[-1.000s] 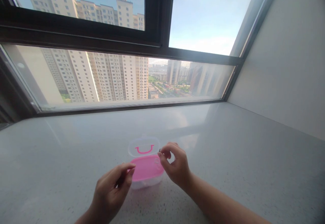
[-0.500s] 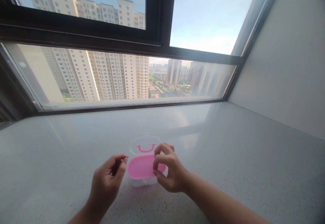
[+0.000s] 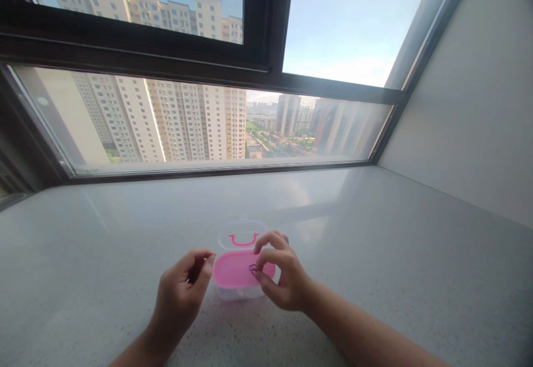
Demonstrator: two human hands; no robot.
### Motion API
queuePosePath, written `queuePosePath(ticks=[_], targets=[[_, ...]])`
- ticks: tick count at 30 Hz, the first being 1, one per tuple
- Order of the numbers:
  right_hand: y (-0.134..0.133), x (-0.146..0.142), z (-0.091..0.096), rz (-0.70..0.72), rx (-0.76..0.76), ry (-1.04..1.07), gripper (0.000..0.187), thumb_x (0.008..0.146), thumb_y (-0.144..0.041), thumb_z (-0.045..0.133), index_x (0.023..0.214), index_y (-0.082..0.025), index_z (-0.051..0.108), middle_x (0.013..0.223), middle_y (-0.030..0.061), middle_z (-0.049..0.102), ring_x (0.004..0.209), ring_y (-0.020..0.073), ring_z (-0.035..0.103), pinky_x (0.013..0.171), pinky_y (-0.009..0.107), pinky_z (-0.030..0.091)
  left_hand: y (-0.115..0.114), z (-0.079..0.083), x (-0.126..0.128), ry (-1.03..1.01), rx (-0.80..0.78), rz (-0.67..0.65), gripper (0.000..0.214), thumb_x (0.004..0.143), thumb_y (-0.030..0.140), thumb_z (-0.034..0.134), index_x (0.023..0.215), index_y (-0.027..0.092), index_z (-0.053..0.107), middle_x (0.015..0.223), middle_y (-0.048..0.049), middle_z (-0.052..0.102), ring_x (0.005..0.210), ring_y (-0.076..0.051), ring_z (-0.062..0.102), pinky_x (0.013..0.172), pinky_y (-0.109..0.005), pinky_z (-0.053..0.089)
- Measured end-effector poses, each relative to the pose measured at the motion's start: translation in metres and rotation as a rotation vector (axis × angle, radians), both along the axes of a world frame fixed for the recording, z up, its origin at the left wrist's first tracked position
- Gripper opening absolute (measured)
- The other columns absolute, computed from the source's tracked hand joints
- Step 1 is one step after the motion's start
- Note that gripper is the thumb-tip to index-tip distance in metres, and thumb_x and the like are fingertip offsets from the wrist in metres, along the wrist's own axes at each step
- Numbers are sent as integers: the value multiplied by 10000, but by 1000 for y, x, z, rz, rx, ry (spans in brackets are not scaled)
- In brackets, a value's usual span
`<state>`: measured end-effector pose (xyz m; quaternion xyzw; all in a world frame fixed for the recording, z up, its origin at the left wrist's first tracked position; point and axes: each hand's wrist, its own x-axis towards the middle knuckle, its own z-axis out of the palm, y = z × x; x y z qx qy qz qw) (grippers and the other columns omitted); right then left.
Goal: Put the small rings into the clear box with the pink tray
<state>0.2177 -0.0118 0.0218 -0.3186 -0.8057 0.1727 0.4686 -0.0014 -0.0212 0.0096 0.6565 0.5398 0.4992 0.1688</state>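
A clear plastic box [image 3: 239,293] with a pink inner tray [image 3: 233,271] on top sits on the speckled white surface. Behind it lies its see-through lid [image 3: 225,236], which has a pink handle [image 3: 244,243]. My right hand [image 3: 283,272] is over the tray's right end, thumb and forefinger pinching a small thin dark loop [image 3: 252,269] that looks like a hair tie. At the tray's left end is my left hand [image 3: 183,281], its thumb and forefinger pinched together. Whatever may be between those fingertips is too small to make out.
The pale speckled sill [image 3: 104,245] stretches to a dark-framed window [image 3: 266,75] at the back. A white wall [image 3: 466,117] rises on the right. Tall buildings [image 3: 183,120] show outside, beyond the glass.
More of the dark loop now shows, sticking out left of my right fingertips. Both hands keep nearly the same pose; the whole view has shifted slightly.
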Motion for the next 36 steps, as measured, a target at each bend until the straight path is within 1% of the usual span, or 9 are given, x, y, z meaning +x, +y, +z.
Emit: queuePosePath(ticks=[3, 5, 9, 14, 21, 25, 30, 33, 36], targets=[[-2, -1, 3, 0, -68, 2, 57, 672, -127, 601, 675, -180, 580, 977, 41, 571, 960, 218, 529, 897, 397, 267, 0, -1, 0, 6, -16, 9, 232, 822, 377, 556, 768, 174, 656, 588, 14, 663, 564, -160, 636, 505, -212, 470], [-2, -1, 5, 6, -71, -7, 53, 680, -135, 615, 680, -184, 596, 1004, 45, 575, 985, 227, 527, 914, 406, 257, 0, 0, 1, 3, -22, 10, 233, 819, 378, 556, 763, 174, 655, 606, 8, 674, 555, -158, 627, 505, -214, 464], [-2, -1, 4, -30, -22, -38, 56, 689, -135, 616, 694, -189, 602, 1014, 45, 578, 985, 230, 527, 914, 414, 259, -1, 1, 3, -39, -40, 16, 231, 805, 382, 569, 758, 174, 657, 611, 3, 681, 559, -160, 627, 512, -221, 456], [-1, -1, 1, -79, 52, -68, 90, 655, -113, 601, 700, -187, 578, 998, 38, 571, 964, 225, 528, 896, 407, 272, -2, 2, 4, -49, -45, 10, 224, 800, 374, 570, 749, 175, 660, 612, 3, 679, 558, -158, 618, 512, -226, 447], [1, 2, 0, -137, 92, -46, 115, 625, -96, 559, 694, -187, 549, 989, 42, 551, 958, 227, 523, 870, 401, 275, -3, 2, 5, -39, -56, 16, 231, 801, 381, 567, 750, 177, 662, 608, 3, 677, 553, -161, 614, 501, -228, 434], [1, 3, 0, -120, 66, -61, 114, 617, -96, 551, 688, -185, 536, 978, 39, 545, 952, 223, 521, 876, 401, 272, -3, 2, 5, -61, -53, 16, 220, 792, 376, 574, 747, 178, 657, 593, 10, 663, 561, -165, 617, 504, -230, 433], [0, 1, -1, -81, 66, -100, 105, 634, -110, 559, 702, -188, 542, 985, 37, 537, 947, 220, 519, 891, 409, 267, -5, 3, 6, -105, -60, -15, 198, 793, 359, 575, 749, 184, 658, 521, 33, 583, 613, -178, 627, 522, -228, 428], [0, 0, -2, -85, 81, -98, 121, 623, -107, 557, 708, -190, 532, 978, 35, 533, 936, 219, 521, 886, 407, 270, -7, 4, 9, -136, -57, -3, 187, 782, 350, 586, 741, 187, 666, 539, 30, 591, 590, -166, 603, 502, -225, 409], [0, 1, -2, -95, 87, -85, 146, 618, -111, 552, 731, -195, 514, 957, 36, 530, 934, 222, 521, 877, 403, 279, -8, 5, 10, -194, -50, 15, 160, 755, 334, 613, 718, 190, 670, 512, 41, 553, 532, -145, 550, 474, -222, 381]])
